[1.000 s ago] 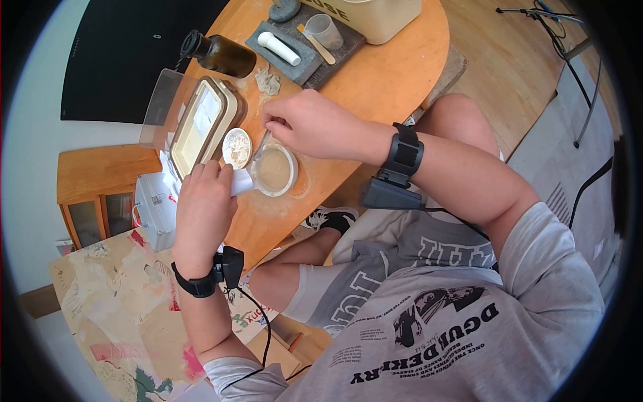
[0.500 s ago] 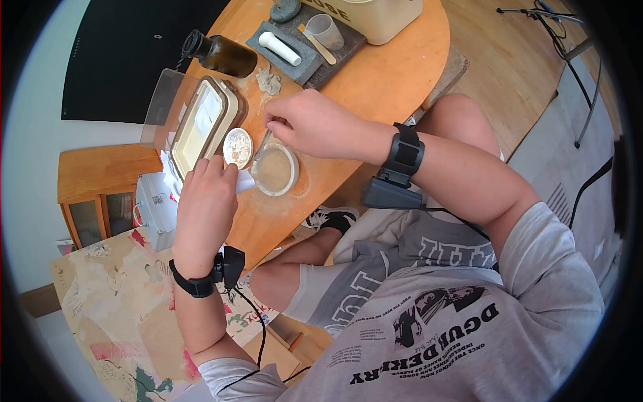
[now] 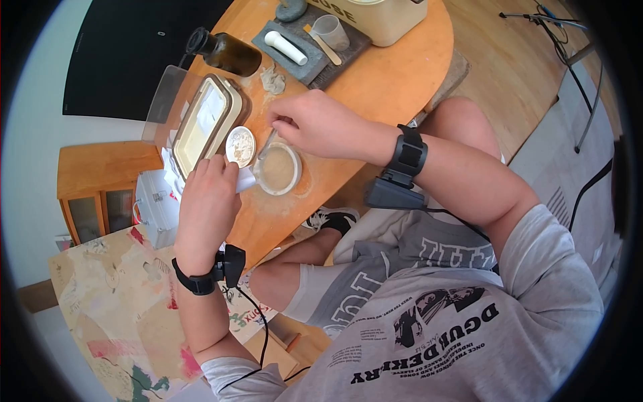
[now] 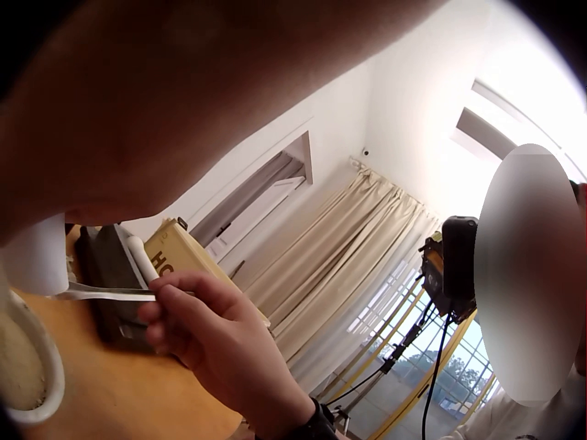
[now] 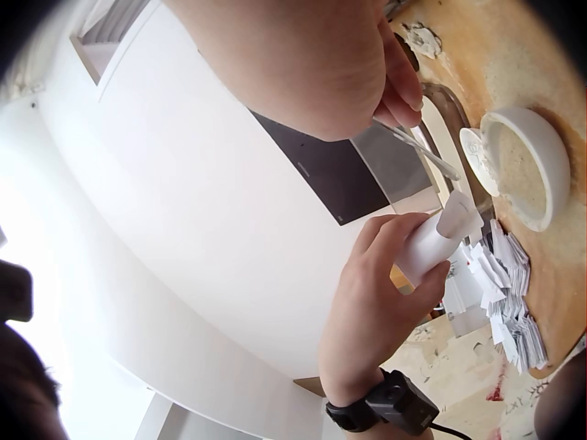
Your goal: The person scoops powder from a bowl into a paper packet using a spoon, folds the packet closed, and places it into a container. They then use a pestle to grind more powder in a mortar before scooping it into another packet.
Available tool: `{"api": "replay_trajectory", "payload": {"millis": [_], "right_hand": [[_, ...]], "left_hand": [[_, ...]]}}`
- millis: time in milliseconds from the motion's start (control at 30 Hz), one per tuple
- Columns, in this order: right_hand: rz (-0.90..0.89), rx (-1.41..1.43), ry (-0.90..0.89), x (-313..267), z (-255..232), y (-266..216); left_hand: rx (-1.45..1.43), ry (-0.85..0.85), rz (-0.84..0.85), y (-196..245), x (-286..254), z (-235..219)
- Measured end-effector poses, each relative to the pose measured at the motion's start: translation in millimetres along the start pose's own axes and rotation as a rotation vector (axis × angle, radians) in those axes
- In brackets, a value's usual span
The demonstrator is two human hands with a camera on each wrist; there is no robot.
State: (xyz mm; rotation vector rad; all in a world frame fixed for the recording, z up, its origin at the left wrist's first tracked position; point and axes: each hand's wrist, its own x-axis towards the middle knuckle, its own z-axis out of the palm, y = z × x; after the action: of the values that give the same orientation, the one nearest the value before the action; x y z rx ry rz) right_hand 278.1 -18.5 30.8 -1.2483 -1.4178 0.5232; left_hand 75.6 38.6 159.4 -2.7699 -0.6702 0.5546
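Note:
My left hand (image 3: 209, 204) grips a rolled white paper tube (image 5: 429, 249), thumb on one side and fingers on the other. A thin metal spatula (image 5: 426, 154) is pinched between the thumb and fingers of my right hand (image 3: 315, 126). Its far end is close to the tube's open mouth in the right wrist view. Beside the tube stands a white bowl (image 5: 556, 151) with tan powder (image 3: 278, 169) in it. A small round white dish (image 5: 470, 147), caked with pale powder, sits next to the bowl.
A lidless cream box (image 3: 182, 153), a dark bottle (image 3: 234, 55) and a crumpled lump (image 3: 272, 80) lie beyond the hands. Farther back, a dark slab holds a white pestle (image 3: 287, 48), a plastic cup (image 3: 331, 33) and a wooden stick (image 3: 323, 45). Folded white papers (image 5: 509, 293) are stacked near the table edge.
The left hand has turned slightly, so less of the paper tube shows in the head view. The right hand stays almost in place with the spatula. The head view has shifted a little.

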Motion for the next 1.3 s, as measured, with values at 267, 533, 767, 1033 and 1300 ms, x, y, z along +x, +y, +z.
{"api": "replay_trajectory", "payload": {"millis": [267,533,767,1033,1300], "right_hand": [[-0.014,-0.012,-0.024,2,-7,-3],[0.298,0.114,-0.166,0,-3,-12],[0.363,0.250,-0.194,-2,4,-1],[0.376,0.258,-0.156,1,8,-6],[0.415,0.255,-0.150,1,10,-10]], "left_hand": [[-0.546,0.399,-0.148,-22,-26,62],[-0.903,0.863,-0.349,-19,-44,127],[-0.948,1.091,-0.532,-29,-55,158],[-0.821,1.095,-0.782,-50,-81,185],[-0.526,0.851,-1.136,-90,-86,224]]}}
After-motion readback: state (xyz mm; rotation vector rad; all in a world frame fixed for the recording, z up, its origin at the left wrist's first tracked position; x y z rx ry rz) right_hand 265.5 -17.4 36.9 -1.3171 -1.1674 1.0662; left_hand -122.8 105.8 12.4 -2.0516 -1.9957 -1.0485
